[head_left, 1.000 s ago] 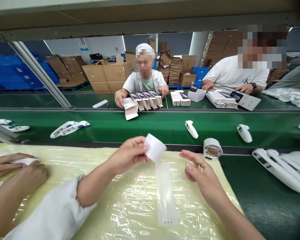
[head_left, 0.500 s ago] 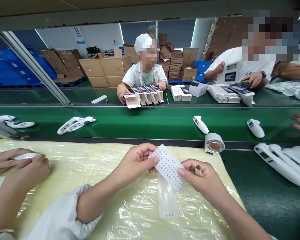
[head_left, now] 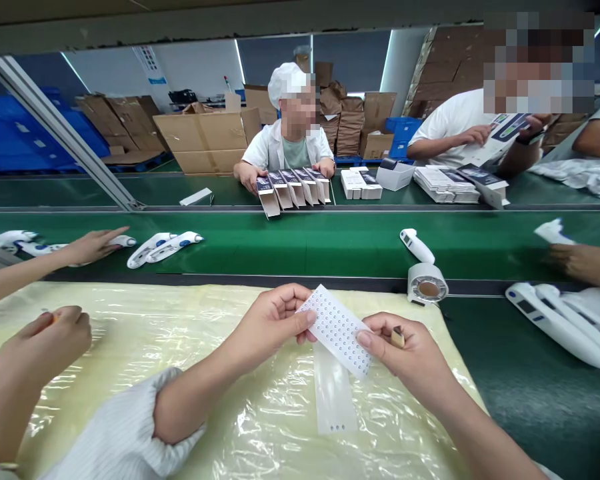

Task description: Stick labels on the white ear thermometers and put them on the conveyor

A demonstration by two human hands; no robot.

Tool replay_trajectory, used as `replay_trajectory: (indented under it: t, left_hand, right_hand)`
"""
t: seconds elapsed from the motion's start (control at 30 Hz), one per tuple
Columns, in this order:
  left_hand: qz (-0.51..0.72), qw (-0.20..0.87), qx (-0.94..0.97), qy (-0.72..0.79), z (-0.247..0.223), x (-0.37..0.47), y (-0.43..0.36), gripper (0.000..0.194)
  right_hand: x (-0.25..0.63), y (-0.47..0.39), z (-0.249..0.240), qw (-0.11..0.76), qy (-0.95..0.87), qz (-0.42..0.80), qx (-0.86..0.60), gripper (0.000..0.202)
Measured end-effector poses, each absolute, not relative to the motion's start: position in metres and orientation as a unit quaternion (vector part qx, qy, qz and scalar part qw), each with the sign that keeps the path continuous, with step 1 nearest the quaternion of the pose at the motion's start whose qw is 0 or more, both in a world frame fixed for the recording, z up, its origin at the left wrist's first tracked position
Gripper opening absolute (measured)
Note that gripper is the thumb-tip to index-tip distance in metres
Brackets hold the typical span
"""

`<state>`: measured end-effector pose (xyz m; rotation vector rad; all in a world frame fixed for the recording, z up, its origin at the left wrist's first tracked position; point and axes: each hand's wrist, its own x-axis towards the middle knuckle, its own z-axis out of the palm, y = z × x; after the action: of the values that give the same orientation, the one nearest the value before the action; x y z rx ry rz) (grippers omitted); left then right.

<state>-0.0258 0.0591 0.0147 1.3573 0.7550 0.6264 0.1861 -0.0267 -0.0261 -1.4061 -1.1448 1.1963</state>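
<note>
Between my two hands is a white sticker sheet (head_left: 339, 331) with rows of small round blue-grey marks, tilted down to the right. My left hand (head_left: 283, 315) pinches its upper left corner between thumb and fingers. My right hand (head_left: 403, 348) grips the lower right edge with the thumb on top. A small tan and dark pointed piece (head_left: 397, 337) sticks out between the right hand's fingers; its kind is unclear. Below the sheet, a mostly bare backing strip (head_left: 336, 400) with three dots lies on the yellow plastic-covered mat (head_left: 260, 427).
A tape roll (head_left: 427, 285) stands at the mat's far edge. White handheld thermometers (head_left: 555, 320) lie to the right, others (head_left: 165, 249) on the green belt (head_left: 290, 243). A co-worker's hands (head_left: 55, 340) are at left, another's hand (head_left: 587, 267) at right. Two people handle boxes opposite.
My hands and the sheet stay nearly still. The left co-worker's one hand has reached onto the belt. Belt devices have shifted right. At right, a hand now holds a white device.
</note>
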Motion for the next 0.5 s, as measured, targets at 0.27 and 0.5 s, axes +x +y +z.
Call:
replay_trajectory:
  t: [0.27, 0.5]
  left_hand:
    - [0.324, 0.647, 0.596, 0.349, 0.011, -0.024, 0.06, 0.029]
    - [0.307, 0.64, 0.62, 0.333, 0.003, -0.02, 0.059, 0.023]
  right_hand:
    - [0.178, -0.03, -0.023, 0.395, -0.465, 0.604, -0.514, 0.031]
    - [0.178, -0.032, -0.022, 0.424, -0.474, 0.571, -0.519, 0.024]
